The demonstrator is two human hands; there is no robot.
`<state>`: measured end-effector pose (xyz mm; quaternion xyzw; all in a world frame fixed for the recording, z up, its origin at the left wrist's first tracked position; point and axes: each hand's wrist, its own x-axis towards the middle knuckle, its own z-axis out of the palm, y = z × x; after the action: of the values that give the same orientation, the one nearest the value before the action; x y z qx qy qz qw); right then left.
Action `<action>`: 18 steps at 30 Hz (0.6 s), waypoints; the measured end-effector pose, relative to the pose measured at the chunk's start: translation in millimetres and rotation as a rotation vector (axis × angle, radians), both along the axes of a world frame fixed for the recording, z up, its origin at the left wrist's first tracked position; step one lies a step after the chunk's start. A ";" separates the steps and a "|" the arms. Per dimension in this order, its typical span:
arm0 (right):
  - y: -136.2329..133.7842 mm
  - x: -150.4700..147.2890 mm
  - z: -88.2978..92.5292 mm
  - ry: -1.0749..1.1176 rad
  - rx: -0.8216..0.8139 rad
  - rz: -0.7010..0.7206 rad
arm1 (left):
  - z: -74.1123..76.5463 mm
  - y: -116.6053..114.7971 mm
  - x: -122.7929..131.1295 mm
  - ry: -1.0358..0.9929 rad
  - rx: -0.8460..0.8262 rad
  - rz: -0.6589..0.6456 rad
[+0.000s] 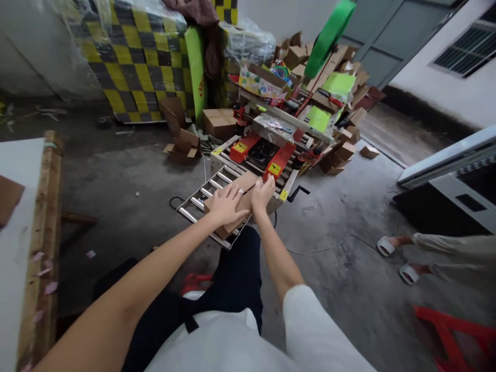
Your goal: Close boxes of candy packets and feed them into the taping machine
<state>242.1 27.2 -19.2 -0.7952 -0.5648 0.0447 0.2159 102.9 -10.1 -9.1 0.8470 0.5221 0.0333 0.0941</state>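
A small brown cardboard box [247, 181] lies on the metal roller conveyor [187, 214] at the infeed of a carton sealing machine [267, 150]. My left hand [228, 204] rests on top of the box, fingers spread and stretched forward, with a ring on one finger. Against the box's right side lies my right hand [262, 194], its fingers extended toward the machine. Part of the box is hidden under both hands. Just ahead of them are the machine's red side belts [279, 160] with yellow labels.
A green tape roll [329, 39] stands above the machine. Behind are stacked yellow-and-black wrapped boxes [143, 57] and piled cartons [343, 155]. A crank handle [299, 192] juts out right. A wooden-edged table [42, 232] stands left; a person's sandalled feet [387, 246] are at right.
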 end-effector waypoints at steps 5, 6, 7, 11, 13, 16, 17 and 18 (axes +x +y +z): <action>-62.4 -9.1 -38.8 0.031 -0.014 0.357 | 4.4 -6.1 -17.6 -0.101 -0.010 -0.001; -58.6 -3.8 -38.6 0.037 -0.022 0.443 | 2.3 -6.3 -20.7 -0.148 -0.041 0.012; -49.8 2.9 -35.5 0.040 -0.044 0.520 | -0.9 -5.0 -22.9 -0.206 -0.073 0.032; -13.4 24.3 -8.9 0.012 -0.196 0.707 | -16.5 10.9 -23.2 -0.460 -0.169 0.135; -22.1 21.2 0.5 -0.044 -0.246 0.760 | -21.2 20.1 -22.8 -0.571 -0.211 0.157; -59.8 6.1 0.1 -0.177 -0.223 0.844 | -24.2 28.4 -26.9 -0.767 -0.292 0.112; -68.4 1.1 -2.4 -0.215 -0.206 0.844 | -25.1 29.5 -28.4 -0.840 -0.316 0.117; -70.6 -3.0 -5.1 -0.242 -0.197 0.828 | -26.3 29.7 -29.5 -0.912 -0.328 0.148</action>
<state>239.1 -43.4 -24.2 -0.5181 -0.8501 0.0877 0.0352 73.4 19.5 -35.3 0.6809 0.4847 0.3248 0.4425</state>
